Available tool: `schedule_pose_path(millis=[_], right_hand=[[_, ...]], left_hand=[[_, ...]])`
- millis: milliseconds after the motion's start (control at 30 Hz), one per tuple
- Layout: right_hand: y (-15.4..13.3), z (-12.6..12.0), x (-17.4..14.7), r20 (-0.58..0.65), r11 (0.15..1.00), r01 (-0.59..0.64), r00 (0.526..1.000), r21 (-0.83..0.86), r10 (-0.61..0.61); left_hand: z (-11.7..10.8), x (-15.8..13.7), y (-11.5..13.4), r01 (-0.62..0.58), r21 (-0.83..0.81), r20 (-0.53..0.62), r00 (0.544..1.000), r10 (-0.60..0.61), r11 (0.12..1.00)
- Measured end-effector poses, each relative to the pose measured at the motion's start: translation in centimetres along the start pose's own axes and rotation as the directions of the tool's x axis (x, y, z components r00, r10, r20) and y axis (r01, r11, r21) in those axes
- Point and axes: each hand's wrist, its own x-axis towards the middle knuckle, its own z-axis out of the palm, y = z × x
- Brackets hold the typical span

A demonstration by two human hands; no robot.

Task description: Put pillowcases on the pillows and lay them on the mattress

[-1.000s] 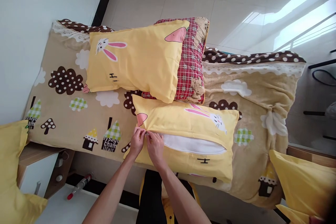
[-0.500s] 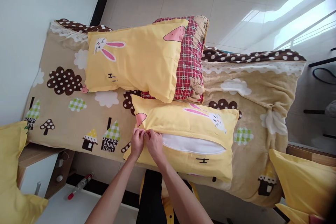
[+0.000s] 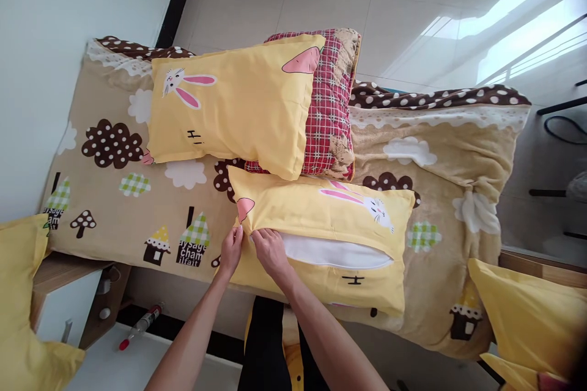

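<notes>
A yellow pillowcase (image 3: 298, 204) with a rabbit, a carrot and lettering lies before me, a slit along its middle. White filling (image 3: 337, 250) shows through the gap from my right hand to near the far right end. My right hand (image 3: 271, 252) is closed on the cloth at the slit's left end; whether it pinches a zipper pull is hidden. At the pillowcase's left edge, below the carrot print, my left hand (image 3: 230, 250) pinches the fabric between thumb and fingers.
Behind lies another yellow rabbit pillow (image 3: 257, 110) over a red plaid cushion (image 3: 328, 128). Both rest on a beige patterned blanket (image 3: 105, 208). Yellow cloths hang at the left (image 3: 18, 293) and right (image 3: 527, 311). A bottle (image 3: 144, 321) lies below, beside a small cabinet (image 3: 68, 302).
My left hand has moved left, away from my right hand, to the pillowcase's left edge. My right hand stays at the slit's left end. The opening looks about the same.
</notes>
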Motion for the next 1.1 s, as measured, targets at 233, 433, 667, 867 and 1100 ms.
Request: schedule_pose_path(millis=[233,433,667,867,1100], right_hand=[[-0.3,-0.1,0.8,0.046,0.998,-0.016,0.999,0.068,0.013],[-1.0,0.2,1.2,0.039,0.967,-0.241,0.97,0.084,0.239],[-2.6,-0.7,1.7,0.089,0.957,-0.286,0.956,0.051,0.281],[-3.9,-1.9,2.4,0.159,0.966,-0.258,0.954,0.003,0.254],[-5.8,-3.9,3.0,0.228,0.963,-0.243,0.937,-0.118,0.265]], left_hand=[[0.8,1.2,0.2,0.162,-0.138,0.207,0.969,-0.131,0.977],[1.3,2.5,0.6,0.249,-0.246,0.303,0.938,-0.17,0.937],[0.8,0.6,0.6,0.155,-0.362,0.155,0.982,-0.105,0.919],[1.0,-0.5,0.4,0.083,-0.445,0.056,0.996,-0.065,0.892],[2.1,-1.8,1.4,0.091,-0.543,0.004,0.994,-0.106,0.835]])
